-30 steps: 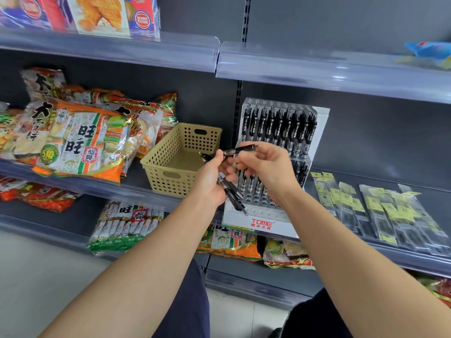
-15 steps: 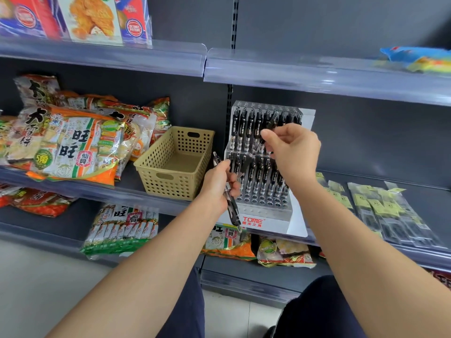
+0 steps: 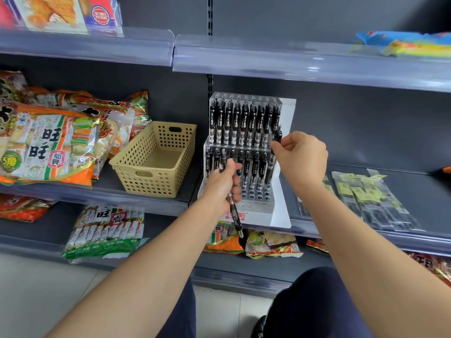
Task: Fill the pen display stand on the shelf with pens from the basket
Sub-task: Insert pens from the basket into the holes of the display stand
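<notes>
Right hand [image 3: 299,157] pinching pen [image 3: 277,136] at stand [image 3: 246,152], left hand [image 3: 223,181] gripping pens [image 3: 233,208]

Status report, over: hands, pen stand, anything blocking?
Left hand grips a black pen. Right hand pinches a second black pen at upper row of clear tiered pen stand. Front holes unfilled; beige perforated plastic basket shows no pens. Nothing blocking.

The orange-and-white foil snack bag [image 3: 48,147] is showing "旺旺" in black and "仙貝" on a red badge. The green-edged multipack [image 3: 105,232] below is also carrying "旺". Red lettering on the clear plastic pen display stand [image 3: 256,208] is sitting partly covered, unreadable.
</notes>
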